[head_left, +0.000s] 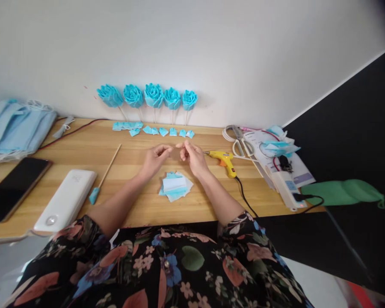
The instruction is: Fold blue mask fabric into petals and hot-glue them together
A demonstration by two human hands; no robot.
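Observation:
My left hand (pixel 154 159) and my right hand (pixel 192 157) hover close together above the wooden table (pixel 131 205), fingers pinched toward each other. What they pinch is too small to make out. Just below them lies a small stack of blue and white cut pieces (pixel 175 186). A yellow glue gun (pixel 223 160) lies right of my right hand. A wooden stick with a blue tip (pixel 104 175) lies left of my left hand. Several blue fabric roses on sticks (pixel 146 96) lean against the wall, with a row of small folded blue pieces (pixel 154 129) in front of them.
A white power bank (pixel 67 199) and a dark phone (pixel 16 186) lie at the left, behind them a pile of blue face masks (pixel 16 128). At the right are scissors (pixel 242 143), papers, blue scraps and a white power strip (pixel 287 188). A green object (pixel 343 192) lies beyond the table's right end.

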